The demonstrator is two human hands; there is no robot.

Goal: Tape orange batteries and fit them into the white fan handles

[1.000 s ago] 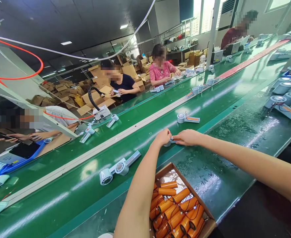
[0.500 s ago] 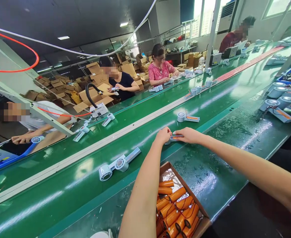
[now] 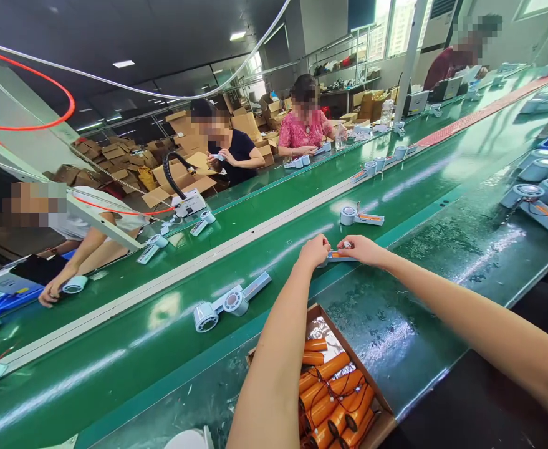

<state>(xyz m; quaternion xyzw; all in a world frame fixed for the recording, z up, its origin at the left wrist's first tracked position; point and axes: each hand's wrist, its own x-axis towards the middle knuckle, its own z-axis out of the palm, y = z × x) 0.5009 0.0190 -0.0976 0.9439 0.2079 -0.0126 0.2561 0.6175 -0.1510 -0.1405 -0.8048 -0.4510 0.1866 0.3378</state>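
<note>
Both my arms reach out over the green conveyor belt (image 3: 395,187). My left hand (image 3: 315,251) and my right hand (image 3: 365,249) grip the two ends of a small grey part with an orange cell in it (image 3: 336,255), resting on the belt. A cardboard box of orange cylindrical batteries with wires (image 3: 334,393) sits under my left forearm at the near edge. A grey handle-and-round-head part (image 3: 229,304) lies on the belt to the left. A similar part (image 3: 360,217) lies just beyond my hands.
Across the belt several people sit working; one person's hand (image 3: 49,293) rests by a round part at left. More grey round parts (image 3: 535,181) stand at the right. Orange and white hoses (image 3: 44,121) hang overhead. Cardboard boxes (image 3: 115,162) pile up behind.
My hands stay together on the small part, and my right fingers have shifted along it. The person at far left has reached a hand onto the belt. The view has shifted slightly.
</note>
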